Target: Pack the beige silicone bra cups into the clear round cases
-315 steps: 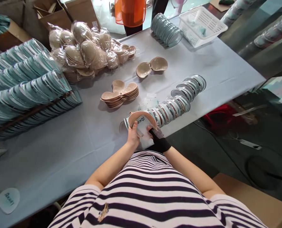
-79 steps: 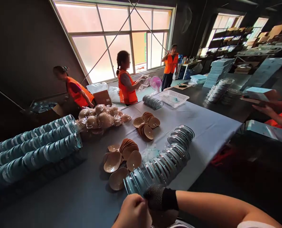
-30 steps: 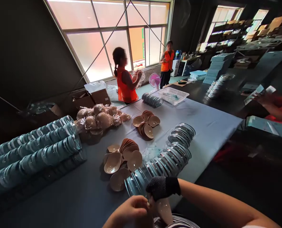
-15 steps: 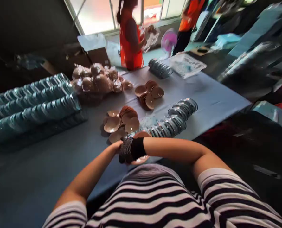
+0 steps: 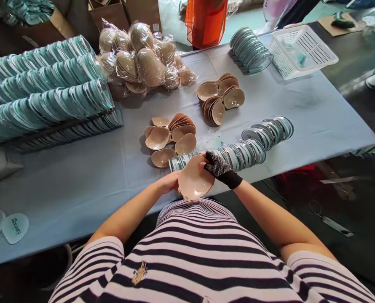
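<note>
- We stand at a table point(image 5: 80, 181) spread with a pale blue cloth, its near edge against our striped shirt.
- At far left, long rows of teal packaging discs point(image 5: 45, 97) lie stacked on their sides.
- A bag of wrapped beige cups point(image 5: 137, 59) sits at the far middle.
- A curved row of clear-rimmed discs point(image 5: 253, 139) runs right of our hands.
- Loose beige cups point(image 5: 171, 134) lie just beyond our hands.
- We hold one beige cup point(image 5: 194, 182) over the table's near edge.
- Our bare left hand point(image 5: 168, 182) grips its left rim, fingers probably curled behind it.
- Our gloved right hand point(image 5: 219, 167) pinches its upper right rim.
</note>
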A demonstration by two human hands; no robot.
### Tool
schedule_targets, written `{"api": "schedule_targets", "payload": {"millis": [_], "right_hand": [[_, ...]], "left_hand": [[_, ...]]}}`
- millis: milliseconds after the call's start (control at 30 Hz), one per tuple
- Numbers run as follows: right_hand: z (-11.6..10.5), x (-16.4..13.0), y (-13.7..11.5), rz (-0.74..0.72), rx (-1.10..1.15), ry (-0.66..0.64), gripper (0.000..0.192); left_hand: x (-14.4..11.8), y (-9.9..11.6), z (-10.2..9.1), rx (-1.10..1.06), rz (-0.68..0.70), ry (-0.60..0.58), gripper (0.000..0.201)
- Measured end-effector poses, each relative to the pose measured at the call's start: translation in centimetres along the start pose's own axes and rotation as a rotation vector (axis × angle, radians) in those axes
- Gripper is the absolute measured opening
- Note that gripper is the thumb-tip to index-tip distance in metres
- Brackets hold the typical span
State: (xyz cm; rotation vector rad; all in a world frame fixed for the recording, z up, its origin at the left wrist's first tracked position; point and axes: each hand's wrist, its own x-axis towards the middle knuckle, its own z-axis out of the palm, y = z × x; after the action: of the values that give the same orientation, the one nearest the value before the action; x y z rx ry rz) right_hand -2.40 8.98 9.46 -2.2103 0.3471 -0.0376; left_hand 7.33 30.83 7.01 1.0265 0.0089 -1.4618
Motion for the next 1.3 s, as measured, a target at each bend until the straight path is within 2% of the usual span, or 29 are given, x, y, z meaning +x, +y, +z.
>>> {"api": "schedule_targets", "payload": {"millis": [100,167,233,300,367,433,500,600,767,867,1000,1067,1133,1200,1300], "right_hand": [[0.9,-0.4,-0.1,0.04,-0.004,-0.057,0.034],[0.9,-0.4,0.2,-0.048,0.055,-0.123,0.044],[-0.2,0.7,1.2,-0.128,0.135,-0.165,0.054],[-2.2,3.4,3.2,-0.083,0.113,-0.113,0.057],[-4.7,7.2,5.8,0.071,-0.107,-0.041,0.053],[-6.6,10.8,8.5,0.249,-0.462,-0.145,0.053],[-7.3,13.5,10.7,0.365,-0.689,-0.295,0.058],[-6.5,15.2,12.8,0.405,-0.769,-0.409,0.062],[-5.5,16.0,13.9,0.334,-0.799,-0.605,0.037],[-6.2,16.8,13.7,0.26,-0.864,-0.596,0.035],[-8.1,17.0,11.4,0.156,-0.932,-0.504,0.031],[-9.3,16.2,8.6,0.078,-0.934,-0.436,0.027],[-10.0,14.5,4.8,-0.1,-0.903,-0.339,0.023],[-9.1,11.9,0.1,-0.342,-0.788,-0.279,0.019],[-4.3,8.2,-6.4,-0.599,-0.554,-0.29,0.018]], "left_hand": [[-0.3,0.0,0.8,-0.085,-0.137,0.021,0.042],[-0.2,-0.7,1.2,-0.15,-0.129,0.004,0.045],[0.1,-1.6,1.2,-0.193,-0.079,-0.02,0.047],[0.5,-2.3,0.8,-0.242,-0.067,-0.039,0.051],[0.8,-2.4,0.4,-0.305,-0.082,-0.061,0.053],[1.1,-1.9,0.2,-0.354,-0.07,-0.095,0.057],[1.3,-1.2,0.3,-0.392,-0.015,-0.12,0.06],[1.6,-0.6,0.7,-0.489,0.039,-0.042,0.056],[2.0,-0.9,1.5,-0.662,0.131,0.15,0.055],[2.1,-0.7,1.8,-0.686,0.234,0.17,0.06],[2.1,-0.2,1.5,-0.644,0.327,0.089,0.069],[2.1,0.0,1.1,-0.626,0.261,0.097,0.065],[2.2,0.1,0.4,-0.605,0.167,0.099,0.058],[2.3,0.3,-0.3,-0.583,0.118,0.042,0.058],[2.1,0.5,-1.2,-0.562,0.154,-0.081,0.068]]}}
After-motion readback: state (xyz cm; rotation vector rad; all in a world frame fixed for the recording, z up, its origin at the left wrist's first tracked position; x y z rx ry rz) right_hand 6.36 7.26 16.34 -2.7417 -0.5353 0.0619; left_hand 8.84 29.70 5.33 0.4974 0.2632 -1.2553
